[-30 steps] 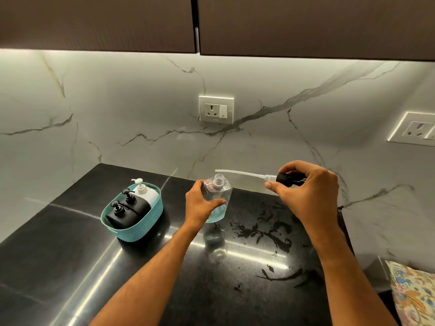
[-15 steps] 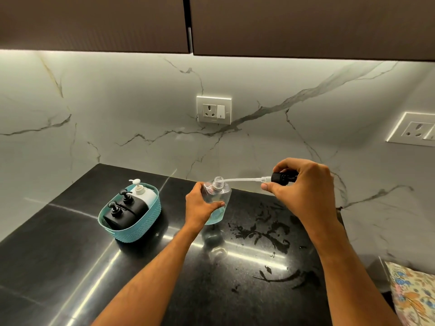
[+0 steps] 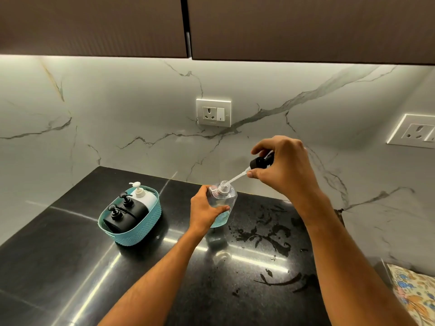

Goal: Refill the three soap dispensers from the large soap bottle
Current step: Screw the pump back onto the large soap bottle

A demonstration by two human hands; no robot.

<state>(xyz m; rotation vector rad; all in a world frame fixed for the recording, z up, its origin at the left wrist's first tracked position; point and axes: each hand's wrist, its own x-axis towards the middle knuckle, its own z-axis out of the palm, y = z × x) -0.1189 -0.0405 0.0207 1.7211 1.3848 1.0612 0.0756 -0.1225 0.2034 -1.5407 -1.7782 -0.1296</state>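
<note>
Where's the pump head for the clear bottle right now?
In the head view, right of centre: the right hand pinches the black pump head above the counter, its tube slanting down into the neck of the clear bottle.

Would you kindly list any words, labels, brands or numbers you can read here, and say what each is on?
None can be read.
Clear dispenser bottle: no label shows.
Black dispensers and white dispenser in the teal basket: no print visible.
Wall socket: a faint mark under it, too small to read.

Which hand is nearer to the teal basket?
Left. The left hand grips the clear bottle just right of the teal basket; the right hand holds the pump farther right.
</note>
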